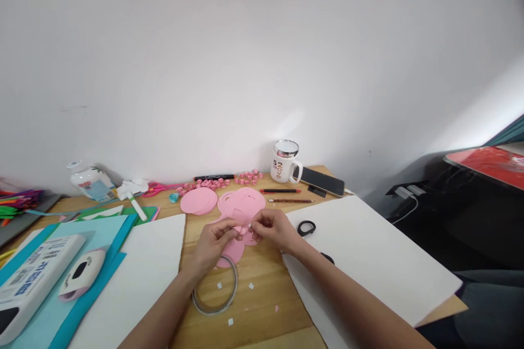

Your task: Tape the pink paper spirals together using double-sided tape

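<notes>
My left hand (213, 242) pinches a small pink paper piece (242, 230) between thumb and fingertips. Close against its right side, my right hand (277, 228) is closed in a pinch; what is between those fingertips is too small to make out. Beneath and behind both hands lie overlapping pink paper cutouts (249, 203), and a stack of pink paper circles (198, 201) sits to their left. A roll of tape (235, 283) lies flat by my left wrist. Black-handled scissors (307, 228) are partly hidden under my right forearm.
White sheets (158, 262) lie on the left and a white board (368, 251) on the right. Along the wall are a mug (282, 166), a phone (321, 181), a pencil (291, 200), and pink curled pieces (213, 183). Small white squares (230, 322) dot the wooden table (262, 332).
</notes>
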{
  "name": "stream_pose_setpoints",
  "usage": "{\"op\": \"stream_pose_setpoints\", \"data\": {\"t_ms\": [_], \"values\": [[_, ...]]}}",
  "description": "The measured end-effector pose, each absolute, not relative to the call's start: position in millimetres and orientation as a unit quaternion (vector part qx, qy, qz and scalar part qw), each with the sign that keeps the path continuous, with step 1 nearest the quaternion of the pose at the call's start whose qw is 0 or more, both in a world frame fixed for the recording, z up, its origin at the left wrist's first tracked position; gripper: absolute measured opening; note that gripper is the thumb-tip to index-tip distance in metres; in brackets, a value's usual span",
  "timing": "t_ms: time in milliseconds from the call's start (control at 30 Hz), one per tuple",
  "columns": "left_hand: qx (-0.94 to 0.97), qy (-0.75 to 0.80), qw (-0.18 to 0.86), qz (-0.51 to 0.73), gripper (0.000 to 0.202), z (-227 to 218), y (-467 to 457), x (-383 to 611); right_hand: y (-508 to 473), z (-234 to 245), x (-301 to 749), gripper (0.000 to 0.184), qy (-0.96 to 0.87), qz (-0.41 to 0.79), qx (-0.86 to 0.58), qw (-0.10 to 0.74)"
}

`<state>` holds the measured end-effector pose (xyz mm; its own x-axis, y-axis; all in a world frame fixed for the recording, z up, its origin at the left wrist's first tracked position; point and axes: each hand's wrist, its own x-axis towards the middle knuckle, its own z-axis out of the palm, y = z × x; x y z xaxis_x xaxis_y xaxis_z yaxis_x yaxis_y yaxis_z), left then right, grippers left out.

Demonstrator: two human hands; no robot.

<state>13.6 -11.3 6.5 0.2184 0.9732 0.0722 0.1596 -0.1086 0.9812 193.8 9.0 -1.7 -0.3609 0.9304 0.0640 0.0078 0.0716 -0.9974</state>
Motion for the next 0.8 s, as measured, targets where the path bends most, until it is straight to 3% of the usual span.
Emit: {"op": "stream_pose_setpoints", "data": {"t_ms": [100,200,333,467,567,800], "values": [[0.556,0.464,0.508,0.466,0.021,2,-9,12,7,7,196,0.027,-0.605,0.566,-0.367,0.423],[0.493,0.430,0.571,0.496,0.023,-1,-7,11,1,13,197,0.031,-0.659,0.569,-0.323,0.370],[0.418,0.388,0.642,0.513,0.027,1,-7,12,-4,9,193,0.017,-0.704,0.524,-0.303,0.372],[0.384,0.378,0.667,0.515,0.026,5,-8,14,0,-1,190,0.008,-0.719,0.399,-0.341,0.457],[0.387,0.369,0.679,0.504,0.023,6,-10,16,4,-5,191,0.012,-0.749,0.290,-0.322,0.501],[0.413,0.357,0.687,0.480,0.021,4,-12,19,5,-9,191,0.014,-0.816,0.154,-0.287,0.477]]}}
